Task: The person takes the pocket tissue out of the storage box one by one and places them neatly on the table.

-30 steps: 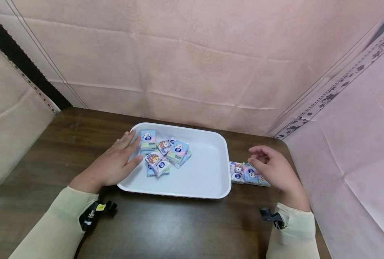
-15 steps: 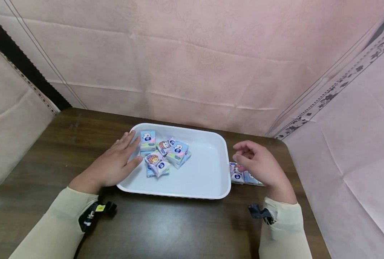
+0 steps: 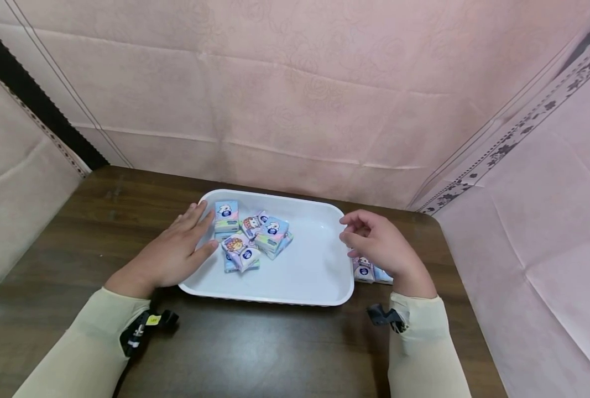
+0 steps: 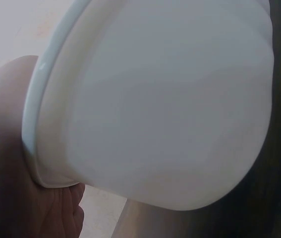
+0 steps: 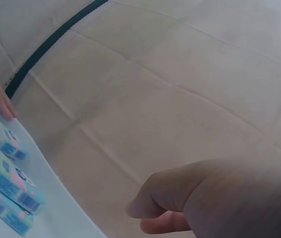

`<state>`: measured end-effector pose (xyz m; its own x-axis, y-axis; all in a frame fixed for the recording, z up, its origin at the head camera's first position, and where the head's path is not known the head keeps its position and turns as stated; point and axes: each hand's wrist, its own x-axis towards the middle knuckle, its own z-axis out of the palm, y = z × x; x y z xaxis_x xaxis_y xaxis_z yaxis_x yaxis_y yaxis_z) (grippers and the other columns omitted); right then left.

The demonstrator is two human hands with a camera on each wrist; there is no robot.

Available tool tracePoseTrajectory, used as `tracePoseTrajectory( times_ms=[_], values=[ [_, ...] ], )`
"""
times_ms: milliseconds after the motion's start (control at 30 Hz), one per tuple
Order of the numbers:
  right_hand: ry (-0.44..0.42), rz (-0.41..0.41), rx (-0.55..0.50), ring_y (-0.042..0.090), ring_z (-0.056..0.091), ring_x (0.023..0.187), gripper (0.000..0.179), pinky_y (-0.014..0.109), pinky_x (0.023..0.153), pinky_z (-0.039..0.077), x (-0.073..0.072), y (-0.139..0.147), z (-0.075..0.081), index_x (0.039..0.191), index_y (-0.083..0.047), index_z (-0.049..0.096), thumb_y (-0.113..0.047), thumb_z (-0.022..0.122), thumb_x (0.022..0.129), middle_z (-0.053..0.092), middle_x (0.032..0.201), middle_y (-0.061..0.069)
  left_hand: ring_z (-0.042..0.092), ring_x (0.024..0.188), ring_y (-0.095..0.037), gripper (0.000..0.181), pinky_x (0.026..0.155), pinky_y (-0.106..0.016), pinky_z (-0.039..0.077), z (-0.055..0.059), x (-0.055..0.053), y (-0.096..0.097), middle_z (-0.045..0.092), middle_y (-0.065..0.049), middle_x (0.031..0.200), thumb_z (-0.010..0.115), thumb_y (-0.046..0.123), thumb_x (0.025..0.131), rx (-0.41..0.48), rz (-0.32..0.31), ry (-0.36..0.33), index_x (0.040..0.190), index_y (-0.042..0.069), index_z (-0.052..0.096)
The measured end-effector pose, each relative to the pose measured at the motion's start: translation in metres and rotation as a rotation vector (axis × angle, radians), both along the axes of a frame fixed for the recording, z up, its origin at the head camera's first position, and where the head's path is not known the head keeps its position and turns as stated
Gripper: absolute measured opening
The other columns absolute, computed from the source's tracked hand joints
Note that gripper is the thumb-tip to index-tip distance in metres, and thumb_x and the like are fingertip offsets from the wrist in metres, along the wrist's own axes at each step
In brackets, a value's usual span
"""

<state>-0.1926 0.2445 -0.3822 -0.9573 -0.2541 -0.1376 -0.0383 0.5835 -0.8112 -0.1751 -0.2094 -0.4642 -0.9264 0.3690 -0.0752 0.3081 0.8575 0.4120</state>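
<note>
Packs lay jumbled in the left half of the tray; a short row lay just beside its right edge. The left hand, spread, rested on the tray's left edge. The right hand, loosely curled and seemingly empty, hovered by the right edge. The step looked like a reach tray-ward, calling for clearance over that edge. Bare tray floor and near tabletop left room; cloth stood behind.
</note>
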Motion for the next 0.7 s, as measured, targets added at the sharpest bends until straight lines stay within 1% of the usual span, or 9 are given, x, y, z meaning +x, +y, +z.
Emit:
tracePoseTrajectory(
  times_ms=[133,233,467,600,700],
  values=[
    [-0.025,0.015,-0.019,0.046,0.073,0.106,0.032,0.040,0.081,0.071,-0.003,-0.008,-0.004,0.136,-0.011,0.071,-0.017,0.077,0.105,0.067,0.117,0.017,-0.006,0.178,-0.039,0.086,0.141,-0.069,0.012,0.000,0.000,0.000,-0.011,-0.004,0.191,0.036,0.065,0.118,-0.001,-0.001,0.003,0.182,0.017,0.007],
    [-0.044,0.034,-0.016,0.045,0.073,0.106,0.032,0.040,0.082,0.072,-0.006,-0.015,-0.007,0.136,-0.010,0.071,-0.018,0.077,0.105,0.068,0.117,0.017,-0.007,0.178,-0.039,0.086,0.141,-0.069,0.012,0.000,0.000,0.000,-0.011,-0.004,0.191,0.036,0.065,0.118,0.003,-0.001,0.002,0.182,0.016,0.007],
    [-0.098,0.040,0.044,0.035,0.077,0.101,0.030,0.040,0.084,0.071,-0.013,-0.031,-0.013,0.134,-0.017,0.072,-0.024,0.078,0.106,0.067,0.117,0.013,-0.007,0.178,-0.038,0.085,0.141,-0.068,0.012,0.001,0.001,0.000,-0.011,-0.004,0.191,0.037,0.064,0.118,0.007,0.001,-0.005,0.182,0.017,0.007],
    [-0.112,0.051,0.076,0.034,0.076,0.100,0.030,0.040,0.083,0.071,-0.017,-0.041,-0.015,0.134,-0.017,0.073,-0.025,0.078,0.106,0.067,0.119,0.012,-0.006,0.178,-0.039,0.085,0.141,-0.068,0.012,0.001,0.001,0.000,-0.011,-0.004,0.191,0.039,0.063,0.118,0.003,0.002,-0.001,0.182,0.017,0.007],
    [-0.121,0.053,0.100,0.031,0.076,0.097,0.033,0.041,0.084,0.071,-0.021,-0.049,-0.018,0.136,-0.016,0.073,-0.027,0.079,0.106,0.068,0.120,0.011,-0.006,0.178,-0.039,0.085,0.141,-0.068,0.012,0.001,0.001,0.000,-0.010,-0.004,0.191,0.039,0.063,0.118,0.003,0.002,-0.001,0.182,0.016,0.007]
  ],
)
